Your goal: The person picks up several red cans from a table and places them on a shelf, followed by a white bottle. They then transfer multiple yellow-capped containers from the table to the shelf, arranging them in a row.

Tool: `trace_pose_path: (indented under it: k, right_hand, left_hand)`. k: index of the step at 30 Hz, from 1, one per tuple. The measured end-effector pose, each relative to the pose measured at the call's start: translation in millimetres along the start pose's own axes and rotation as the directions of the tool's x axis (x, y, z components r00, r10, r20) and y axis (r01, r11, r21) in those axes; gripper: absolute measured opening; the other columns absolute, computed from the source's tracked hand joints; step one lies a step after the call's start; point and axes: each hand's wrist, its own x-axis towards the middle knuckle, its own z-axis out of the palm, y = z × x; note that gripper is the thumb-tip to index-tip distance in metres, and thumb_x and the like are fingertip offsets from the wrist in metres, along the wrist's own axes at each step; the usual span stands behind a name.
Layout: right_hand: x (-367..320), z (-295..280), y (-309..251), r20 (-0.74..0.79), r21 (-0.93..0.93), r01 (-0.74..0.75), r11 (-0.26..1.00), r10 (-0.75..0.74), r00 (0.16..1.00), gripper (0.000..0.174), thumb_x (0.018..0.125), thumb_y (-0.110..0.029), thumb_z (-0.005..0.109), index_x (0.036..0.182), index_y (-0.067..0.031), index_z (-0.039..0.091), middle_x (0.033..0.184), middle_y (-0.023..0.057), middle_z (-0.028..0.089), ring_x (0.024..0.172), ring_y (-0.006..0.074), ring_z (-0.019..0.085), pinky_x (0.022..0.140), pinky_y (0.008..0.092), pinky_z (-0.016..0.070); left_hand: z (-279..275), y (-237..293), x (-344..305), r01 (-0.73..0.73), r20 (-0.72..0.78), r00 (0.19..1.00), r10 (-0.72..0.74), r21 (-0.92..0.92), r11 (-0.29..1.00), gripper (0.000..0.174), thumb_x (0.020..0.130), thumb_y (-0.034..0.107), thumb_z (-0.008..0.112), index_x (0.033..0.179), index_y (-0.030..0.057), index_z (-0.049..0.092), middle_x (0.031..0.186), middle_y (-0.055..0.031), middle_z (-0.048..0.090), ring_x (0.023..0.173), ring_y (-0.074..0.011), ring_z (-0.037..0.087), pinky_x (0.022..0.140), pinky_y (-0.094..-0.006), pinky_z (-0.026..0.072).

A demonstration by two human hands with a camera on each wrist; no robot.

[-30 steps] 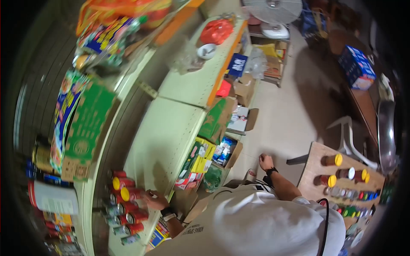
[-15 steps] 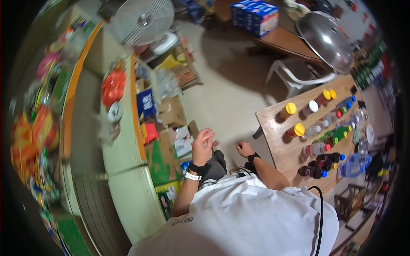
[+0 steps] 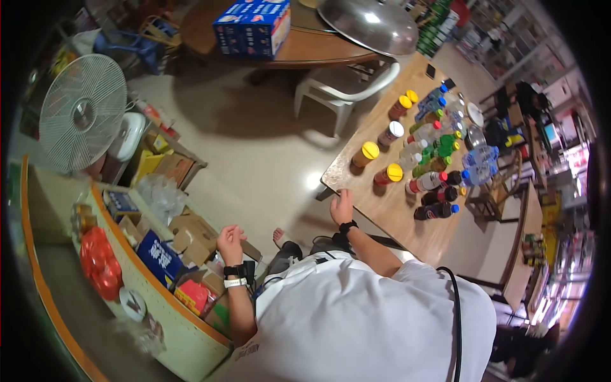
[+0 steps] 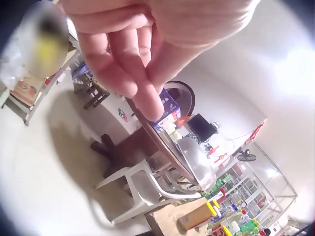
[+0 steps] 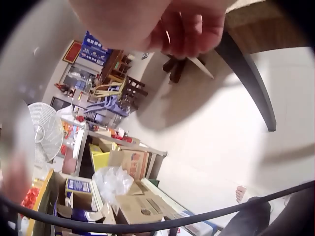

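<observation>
My left hand (image 3: 230, 245), with a white band at the wrist, hangs in the air beside the low shelf. Its fingers (image 4: 133, 73) are loosely bent and hold nothing. Close to the near left corner of the wooden table (image 3: 417, 239) is my right hand (image 3: 342, 207), also free of any object, its fingers (image 5: 189, 37) relaxed and half curled. On that table stand a yellow-lidded jar (image 3: 366, 154), a second yellow-lidded jar (image 3: 388, 174) and a white-lidded jar (image 3: 391, 134). Several drink bottles lie in rows, including a dark bottle with a blue cap (image 3: 436, 211).
A pale shelf (image 3: 143, 296) at left carries a red bag (image 3: 100, 264) and a white bowl (image 3: 132, 304); cartons (image 3: 193, 237) crowd below it. Behind are a fan (image 3: 84, 114), a white plastic chair (image 3: 340, 95) and a round table with a blue box (image 3: 251, 28).
The view has turned right, from the shelf to the wooden table. My left hand has come away from the cans on the shelf, and my right hand is now nearer the table corner.
</observation>
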Motion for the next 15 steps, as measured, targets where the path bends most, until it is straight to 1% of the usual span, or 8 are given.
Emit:
trace_pose_path:
  k: [3, 4, 6, 7, 9, 12, 13, 15]
  right_hand:
    - [7, 6, -7, -0.055, -0.234, -0.097, 0.967, 0.087, 0.995, 0.045, 0.082, -0.010, 0.063, 0.124, 0.0020, 0.051, 0.138, 0.0246, 0.045, 0.121, 0.0421, 0.049, 0.097, 0.0484, 0.0446]
    - [5, 3, -5, 0.001, -0.268, -0.150, 0.952, 0.156, 0.988, 0.048, 0.082, -0.011, 0.063, 0.126, 0.0024, 0.049, 0.139, 0.0244, 0.045, 0.121, 0.0421, 0.049, 0.098, 0.0476, 0.0444]
    - [1, 4, -8, 0.109, -0.318, -0.242, 0.917, 0.289, 0.951, 0.056, 0.081, -0.013, 0.065, 0.130, 0.0034, 0.046, 0.140, 0.0240, 0.044, 0.123, 0.0421, 0.048, 0.101, 0.0459, 0.0441]
    - [-2, 6, -4, 0.104, -0.358, -0.194, 0.913, 0.245, 0.964, 0.058, 0.080, -0.015, 0.066, 0.131, 0.0027, 0.044, 0.135, 0.0236, 0.046, 0.122, 0.0412, 0.049, 0.099, 0.0464, 0.0456]
    - [1, 6, -3, 0.172, -0.371, -0.219, 0.903, 0.298, 0.939, 0.061, 0.080, -0.017, 0.067, 0.133, 0.0014, 0.043, 0.135, 0.0241, 0.046, 0.121, 0.0420, 0.049, 0.099, 0.0471, 0.0458]
    - [11, 5, -10, 0.228, -0.458, -0.205, 0.865, 0.338, 0.913, 0.057, 0.082, -0.020, 0.068, 0.129, 0.0000, 0.044, 0.127, 0.0260, 0.050, 0.116, 0.0431, 0.053, 0.097, 0.0480, 0.0467]
    - [16, 3, -12, 0.245, -0.469, -0.221, 0.855, 0.366, 0.898, 0.055, 0.082, -0.021, 0.068, 0.128, 0.0001, 0.045, 0.124, 0.0266, 0.052, 0.114, 0.0436, 0.054, 0.097, 0.0483, 0.0468]
    - [24, 4, -16, 0.284, -0.481, -0.257, 0.838, 0.426, 0.859, 0.052, 0.084, -0.024, 0.067, 0.124, 0.0002, 0.046, 0.119, 0.0279, 0.055, 0.111, 0.0447, 0.056, 0.096, 0.0488, 0.0470]
  left_hand:
    - [-18, -24, 31, 0.071, 0.078, 0.994, -0.077, 0.070, 0.995, 0.019, 0.098, 0.015, 0.060, 0.098, -0.0039, 0.061, 0.077, -0.0112, 0.067, 0.061, -0.0146, 0.064, 0.057, -0.0265, 0.0523]
    - [-20, -31, 37, 0.102, 0.110, 0.987, -0.113, 0.109, 0.989, 0.020, 0.098, 0.016, 0.060, 0.096, -0.0039, 0.061, 0.075, -0.0108, 0.067, 0.060, -0.0144, 0.064, 0.056, -0.0264, 0.0521]
    - [-21, -39, 50, 0.095, 0.195, 0.974, -0.118, 0.123, 0.988, 0.026, 0.100, 0.021, 0.058, 0.091, -0.0031, 0.062, 0.072, -0.0097, 0.066, 0.059, -0.0140, 0.064, 0.056, -0.0260, 0.0517]
    - [-17, -37, 57, 0.105, 0.230, 0.964, -0.131, 0.122, 0.987, 0.027, 0.100, 0.022, 0.057, 0.090, -0.0026, 0.062, 0.071, -0.0093, 0.066, 0.059, -0.0138, 0.063, 0.057, -0.0255, 0.0515]
    - [-8, -35, 72, 0.105, 0.301, 0.945, -0.125, 0.082, 0.991, 0.031, 0.101, 0.027, 0.056, 0.090, -0.0009, 0.063, 0.072, -0.0082, 0.066, 0.060, -0.0133, 0.064, 0.057, -0.0240, 0.0497]
    - [9, -37, 91, 0.123, 0.331, 0.926, -0.182, 0.193, 0.974, 0.034, 0.102, 0.031, 0.053, 0.093, 0.0002, 0.065, 0.074, -0.0073, 0.068, 0.062, -0.0128, 0.064, 0.057, -0.0233, 0.0481]
    - [14, -48, 100, 0.153, 0.356, 0.909, -0.216, 0.197, 0.968, 0.034, 0.102, 0.032, 0.053, 0.095, 0.0018, 0.066, 0.078, -0.0063, 0.069, 0.065, -0.0124, 0.065, 0.056, -0.0229, 0.0469]
    - [28, -73, 111, 0.173, 0.390, 0.885, -0.252, 0.228, 0.958, 0.032, 0.101, 0.029, 0.054, 0.095, -0.0008, 0.065, 0.080, -0.0085, 0.070, 0.065, -0.0132, 0.066, 0.057, -0.0244, 0.0489]
